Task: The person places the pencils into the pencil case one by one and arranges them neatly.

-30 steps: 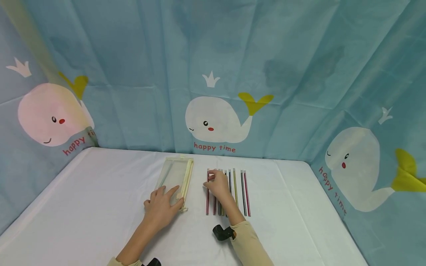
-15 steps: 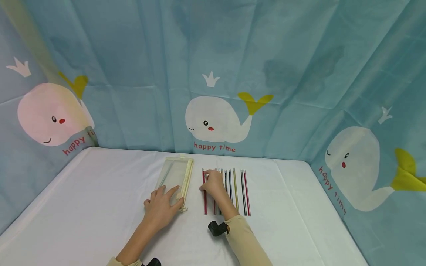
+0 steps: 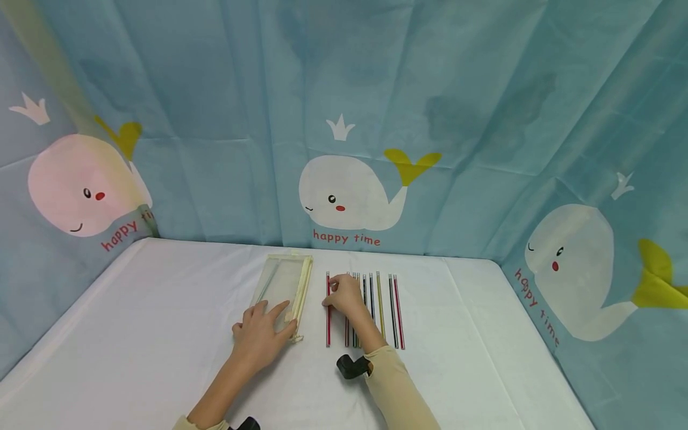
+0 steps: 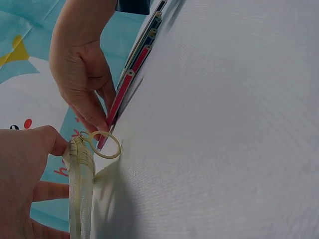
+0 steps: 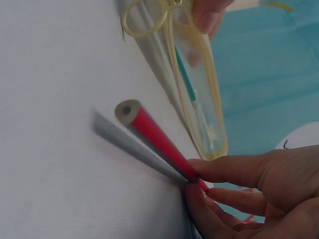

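Note:
My right hand (image 3: 346,297) pinches a red pencil (image 3: 328,325) between thumb and fingers, left of the other pencils. In the right wrist view, the unsharpened end of this red pencil (image 5: 154,137) points toward the camera, its shadow close beside it. My left hand (image 3: 260,335) rests with spread fingers on a see-through mesh pencil pouch (image 3: 285,275) with a cream zip edge. A teal pencil (image 5: 185,74) shows inside the pouch. In the left wrist view, the thumb touches the pouch's zip end, where a ring pull (image 4: 105,145) hangs.
Several pencils lie side by side right of my right hand, among them a yellow pencil (image 3: 380,304) and another red pencil (image 3: 399,310). My right forearm partly covers some. The white-clothed table (image 3: 473,358) meets a blue whale-print curtain (image 3: 231,149) behind.
My right hand has shifted slightly left with the red pencil, away from the row, and the pencil now lies straighter. The left hand and pouch have stayed put.

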Demonstrator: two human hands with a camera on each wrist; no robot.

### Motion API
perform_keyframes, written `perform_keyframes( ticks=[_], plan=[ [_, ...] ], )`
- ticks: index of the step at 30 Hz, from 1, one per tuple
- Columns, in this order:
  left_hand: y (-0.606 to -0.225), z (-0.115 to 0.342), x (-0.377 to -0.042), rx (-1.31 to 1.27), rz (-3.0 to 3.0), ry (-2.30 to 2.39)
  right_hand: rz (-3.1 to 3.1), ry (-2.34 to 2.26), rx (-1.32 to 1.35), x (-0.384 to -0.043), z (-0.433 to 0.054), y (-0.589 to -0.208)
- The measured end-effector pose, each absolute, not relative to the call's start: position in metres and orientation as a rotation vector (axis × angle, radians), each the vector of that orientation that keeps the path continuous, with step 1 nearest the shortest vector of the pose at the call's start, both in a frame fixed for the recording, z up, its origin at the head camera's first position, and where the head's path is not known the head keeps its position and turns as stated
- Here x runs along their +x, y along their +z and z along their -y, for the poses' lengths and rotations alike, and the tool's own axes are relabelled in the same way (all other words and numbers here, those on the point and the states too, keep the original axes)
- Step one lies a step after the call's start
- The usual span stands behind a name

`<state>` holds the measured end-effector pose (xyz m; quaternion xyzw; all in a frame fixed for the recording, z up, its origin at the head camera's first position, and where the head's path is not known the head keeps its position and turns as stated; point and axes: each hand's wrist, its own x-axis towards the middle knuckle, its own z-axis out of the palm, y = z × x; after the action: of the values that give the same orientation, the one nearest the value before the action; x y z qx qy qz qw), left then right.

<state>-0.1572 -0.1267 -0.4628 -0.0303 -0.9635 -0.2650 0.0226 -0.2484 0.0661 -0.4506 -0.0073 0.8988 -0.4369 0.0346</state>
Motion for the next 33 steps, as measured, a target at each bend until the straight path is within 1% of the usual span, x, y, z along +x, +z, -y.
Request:
perform_keyframes(
  ticks=[21, 33],
  plan=[
    [-0.462, 0.1268, -0.1558, -0.099, 2.976, -0.828, -2.492, -1.609, 0.075, -0.2462, -0.0699, -0.4528],
    [-0.4624, 0.1269, -0.156, -0.1, 2.97, -0.833, -2.329, -1.753, 0.078, -0.2477, -0.0722, -0.4543]
  ],
)
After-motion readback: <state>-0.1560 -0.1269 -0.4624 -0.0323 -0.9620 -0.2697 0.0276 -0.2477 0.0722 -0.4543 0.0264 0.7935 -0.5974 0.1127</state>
